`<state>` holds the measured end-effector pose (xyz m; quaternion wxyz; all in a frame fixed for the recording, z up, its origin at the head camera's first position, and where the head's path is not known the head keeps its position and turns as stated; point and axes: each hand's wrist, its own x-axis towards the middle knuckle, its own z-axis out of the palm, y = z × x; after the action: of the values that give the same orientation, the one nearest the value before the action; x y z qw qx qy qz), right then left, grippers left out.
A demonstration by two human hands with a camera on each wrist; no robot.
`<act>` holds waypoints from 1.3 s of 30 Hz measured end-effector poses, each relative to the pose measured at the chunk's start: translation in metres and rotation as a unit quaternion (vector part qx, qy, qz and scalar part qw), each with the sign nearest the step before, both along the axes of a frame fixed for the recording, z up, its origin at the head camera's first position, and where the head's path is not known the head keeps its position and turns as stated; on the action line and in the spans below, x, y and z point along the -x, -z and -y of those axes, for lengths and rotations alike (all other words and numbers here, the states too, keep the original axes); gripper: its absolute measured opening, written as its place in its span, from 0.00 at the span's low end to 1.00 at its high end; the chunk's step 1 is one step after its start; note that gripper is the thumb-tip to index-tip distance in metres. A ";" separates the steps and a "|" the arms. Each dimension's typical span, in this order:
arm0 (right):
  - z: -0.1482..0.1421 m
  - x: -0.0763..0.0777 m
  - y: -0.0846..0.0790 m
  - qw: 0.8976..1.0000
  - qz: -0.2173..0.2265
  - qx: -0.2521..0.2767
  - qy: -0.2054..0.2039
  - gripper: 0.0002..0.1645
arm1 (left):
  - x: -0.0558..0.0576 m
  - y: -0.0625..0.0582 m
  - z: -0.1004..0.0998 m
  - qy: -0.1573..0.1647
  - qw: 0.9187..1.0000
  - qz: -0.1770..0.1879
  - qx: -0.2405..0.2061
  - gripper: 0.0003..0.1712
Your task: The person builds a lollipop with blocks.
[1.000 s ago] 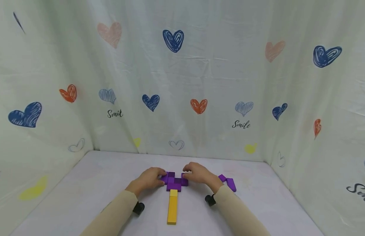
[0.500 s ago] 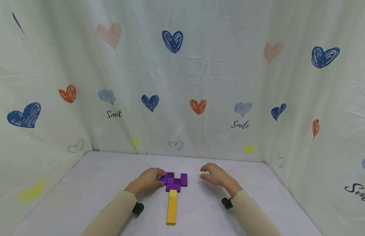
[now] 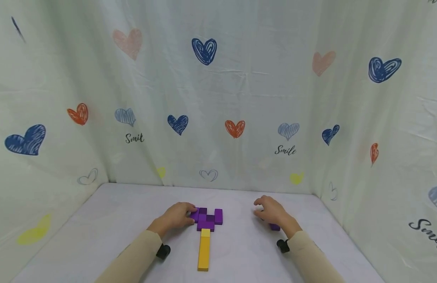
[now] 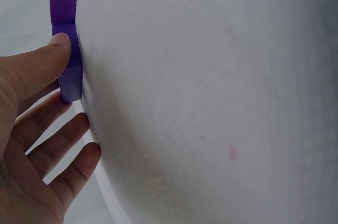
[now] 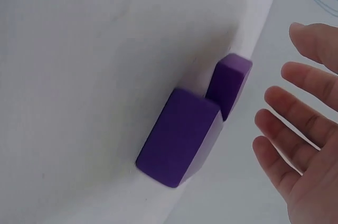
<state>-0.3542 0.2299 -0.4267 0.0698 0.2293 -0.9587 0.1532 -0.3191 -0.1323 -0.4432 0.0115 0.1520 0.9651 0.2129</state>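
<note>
A flat figure of purple blocks point(image 3: 205, 225) lies mid-table, with a yellow strip point(image 3: 203, 253) running from it toward the near edge. My left hand point(image 3: 174, 216) pinches the leftmost purple block point(image 4: 72, 76) between thumb and index finger; the other fingers are spread loosely near the tabletop. To the right, my right hand point(image 3: 275, 212) hovers with relaxed fingers and holds nothing. Under it lie two loose purple pieces, a larger one point(image 5: 179, 137) and a smaller one point(image 5: 228, 81) touching it. In the head view the hand mostly hides them.
The white tabletop point(image 3: 239, 251) ends at the back against a hanging curtain point(image 3: 246, 157) printed with hearts. More curtain stands along the left and right sides. Each wrist carries a small black camera.
My right hand has left the figure's rightmost purple block and moved right, over the loose pieces. That block stays in place. The left hand keeps its hold.
</note>
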 end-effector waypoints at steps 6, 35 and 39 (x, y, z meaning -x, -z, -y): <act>-0.008 0.002 0.002 0.999 -0.003 -0.032 0.029 0.18 | -0.001 0.001 0.002 0.003 1.000 -0.005 -0.002 0.23; -0.009 -0.003 0.011 0.998 0.035 -0.035 0.047 0.15 | 0.000 0.000 -0.001 -0.008 1.000 0.008 0.009 0.23; -0.001 -0.002 0.011 0.998 0.039 -0.030 0.030 0.16 | 0.000 0.001 -0.001 -0.004 1.000 0.007 0.009 0.23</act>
<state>-0.3524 0.2313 -0.4372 0.0301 0.1961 -0.9714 0.1305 -0.3192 -0.1315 -0.4438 0.0187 0.1465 0.9675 0.2051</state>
